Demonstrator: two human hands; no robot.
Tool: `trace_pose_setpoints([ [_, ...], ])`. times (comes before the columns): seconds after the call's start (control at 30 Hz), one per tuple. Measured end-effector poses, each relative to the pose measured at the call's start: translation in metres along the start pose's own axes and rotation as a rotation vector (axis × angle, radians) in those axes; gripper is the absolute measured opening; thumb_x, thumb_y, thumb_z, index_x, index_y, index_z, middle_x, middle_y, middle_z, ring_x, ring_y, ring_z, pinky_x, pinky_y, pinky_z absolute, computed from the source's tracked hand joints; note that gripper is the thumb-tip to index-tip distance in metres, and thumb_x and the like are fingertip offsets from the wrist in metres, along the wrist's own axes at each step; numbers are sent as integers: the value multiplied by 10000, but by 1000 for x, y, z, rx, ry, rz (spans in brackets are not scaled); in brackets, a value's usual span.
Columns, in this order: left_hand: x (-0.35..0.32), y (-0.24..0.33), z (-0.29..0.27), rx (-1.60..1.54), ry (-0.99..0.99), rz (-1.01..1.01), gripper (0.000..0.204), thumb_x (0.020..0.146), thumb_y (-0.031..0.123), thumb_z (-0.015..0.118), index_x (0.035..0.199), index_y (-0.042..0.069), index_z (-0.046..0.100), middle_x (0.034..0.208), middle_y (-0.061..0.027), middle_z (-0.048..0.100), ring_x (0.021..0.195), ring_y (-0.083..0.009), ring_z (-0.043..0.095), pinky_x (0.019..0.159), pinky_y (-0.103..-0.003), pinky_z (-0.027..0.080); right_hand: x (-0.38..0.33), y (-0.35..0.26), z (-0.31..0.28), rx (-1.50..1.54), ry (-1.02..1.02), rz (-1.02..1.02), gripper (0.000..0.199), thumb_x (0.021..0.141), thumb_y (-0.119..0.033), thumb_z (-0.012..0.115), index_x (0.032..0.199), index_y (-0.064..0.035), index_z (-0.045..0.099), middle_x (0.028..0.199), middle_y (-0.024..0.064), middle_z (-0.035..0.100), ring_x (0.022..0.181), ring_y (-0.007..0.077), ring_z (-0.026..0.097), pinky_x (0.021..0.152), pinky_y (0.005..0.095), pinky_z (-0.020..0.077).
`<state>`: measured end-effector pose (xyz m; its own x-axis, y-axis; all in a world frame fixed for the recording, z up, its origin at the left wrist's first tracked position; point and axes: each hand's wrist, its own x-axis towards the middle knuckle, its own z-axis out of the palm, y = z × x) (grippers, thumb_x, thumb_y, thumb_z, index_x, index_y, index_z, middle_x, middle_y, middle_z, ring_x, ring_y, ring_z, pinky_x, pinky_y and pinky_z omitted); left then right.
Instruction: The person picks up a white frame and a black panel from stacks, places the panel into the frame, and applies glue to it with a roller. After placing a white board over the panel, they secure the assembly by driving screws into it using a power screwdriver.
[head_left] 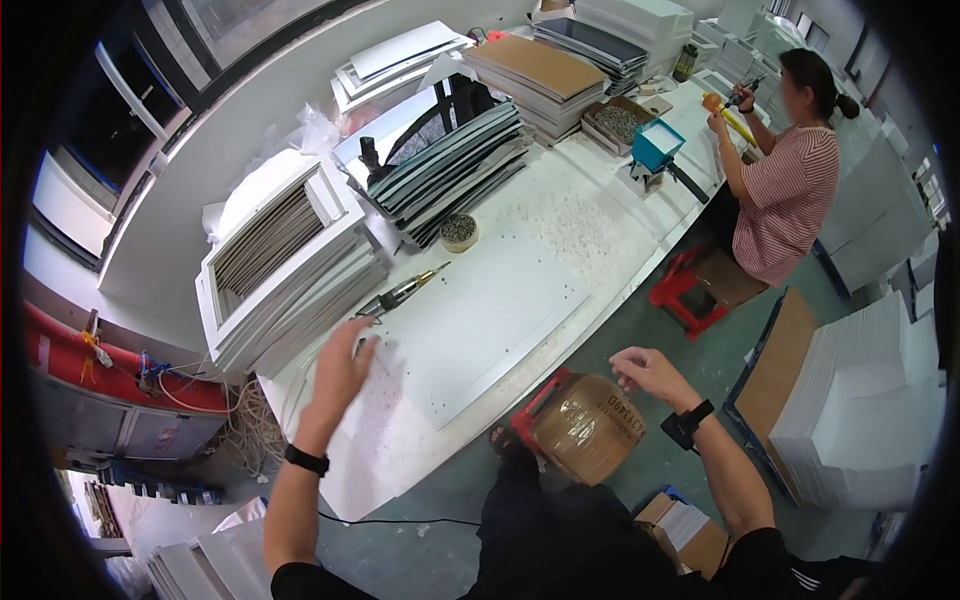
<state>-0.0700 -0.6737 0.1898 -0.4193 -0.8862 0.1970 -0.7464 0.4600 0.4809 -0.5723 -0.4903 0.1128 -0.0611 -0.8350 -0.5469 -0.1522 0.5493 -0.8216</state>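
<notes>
At far left, white rectangular frames (288,262) stand stacked on the white desk (580,195), their openings showing grey slats. The person's left hand (342,372) is near, its grip wide, thumb apart from fingers; whether its fingertips touch the electric screwdriver (402,294) lying just beyond, I cannot tell. Past the screwdriver's tip, a small round tub (459,232) holds a heap of tiny metal screws. Right of the screwdriver lies a flat white panel (510,325), dotted with small dark specks. Off the desk's edge, a closed, tape-wrapped carton (588,432) hides its contents and most of a red stool (535,412). Farther back, a shallow cardboard tray (617,120) holds more small pieces. The right hand (650,377) is near the carton, fingers curled; I cannot tell whether its grip holds anything.
</notes>
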Motion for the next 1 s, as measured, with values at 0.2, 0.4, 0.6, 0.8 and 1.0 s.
trace_pose_setpoints([
  [0.2, -46, -20, 118, 178, -140, -130, 647, 966, 327, 683, 1485, 7, 466, 1560, -285, 412, 1458, -491, 353, 1179, -597, 305, 55, -46, 45, -427, 247, -245, 433, 984, -252, 677, 1315, 24, 632, 1175, 171, 686, 1044, 266, 685, 921, 372, 551],
  [0.4, -69, -26, 144, 154, -222, -158, 761, 984, 338, 647, 1585, 1, 324, 1658, -288, 240, 1538, -478, 202, 1250, -598, 127, 154, -43, 37, -557, 366, -427, 407, 985, -204, 648, 1320, 27, 627, 1214, 216, 652, 1110, 345, 661, 959, 401, 526],
  [0.6, -99, -5, 148, 7, -140, -174, 723, 985, 278, 633, 1581, 3, 331, 1658, -279, 248, 1530, -466, 241, 1248, -578, 185, 191, -48, 16, -814, 278, -295, 374, 1008, -170, 589, 1331, 13, 630, 1177, 228, 686, 1111, 348, 670, 972, 403, 522],
  [0.8, -120, 14, 162, -32, -61, -291, 734, 986, 194, 604, 1593, -32, 260, 1664, -308, 193, 1531, -524, 178, 1253, -579, 176, 201, -64, 4, -592, 139, -163, 396, 1033, -179, 580, 1382, 3, 628, 1037, 83, 715, 899, 150, 633, 852, 297, 519],
  [1.0, -137, 43, 163, 2, -113, -351, 740, 982, 170, 607, 1590, -47, 246, 1674, -314, 147, 1523, -569, 129, 1246, -595, 180, 162, -32, -15, -529, 25, -50, 420, 971, -298, 643, 1279, -20, 706, 1138, 174, 761, 1027, 242, 710, 925, 336, 535],
])
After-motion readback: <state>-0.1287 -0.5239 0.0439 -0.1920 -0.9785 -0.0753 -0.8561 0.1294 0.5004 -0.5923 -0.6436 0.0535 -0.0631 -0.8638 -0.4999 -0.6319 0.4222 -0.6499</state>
